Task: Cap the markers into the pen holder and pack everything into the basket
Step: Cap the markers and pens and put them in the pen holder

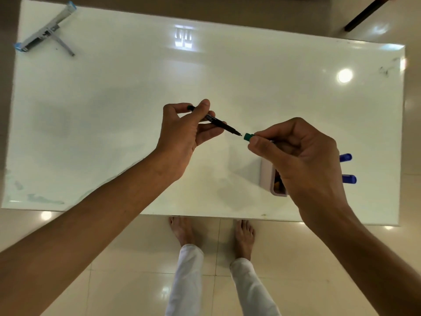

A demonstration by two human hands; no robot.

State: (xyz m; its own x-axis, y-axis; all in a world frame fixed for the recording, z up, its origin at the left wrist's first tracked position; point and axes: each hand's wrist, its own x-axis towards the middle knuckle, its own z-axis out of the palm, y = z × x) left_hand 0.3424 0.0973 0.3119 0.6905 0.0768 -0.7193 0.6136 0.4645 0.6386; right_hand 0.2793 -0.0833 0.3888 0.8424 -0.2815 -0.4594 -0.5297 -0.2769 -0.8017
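Note:
My left hand (186, 131) grips a black marker (219, 122) with a green end, its bare tip pointing right. My right hand (298, 153) pinches a green cap (247, 137) whose open end faces the tip, with a small gap between them. Under my right hand a pale pen holder (267, 176) lies on the white table (114, 110), mostly hidden. Two blue marker ends (345, 157) (349, 179) stick out to the right of my right hand. No basket is in view.
A grey and blue folding stand (46, 30) lies at the table's far left corner. A dark bar (364, 14) crosses the floor at the top right. My bare feet (182, 231) stand on the tiled floor below the table's near edge.

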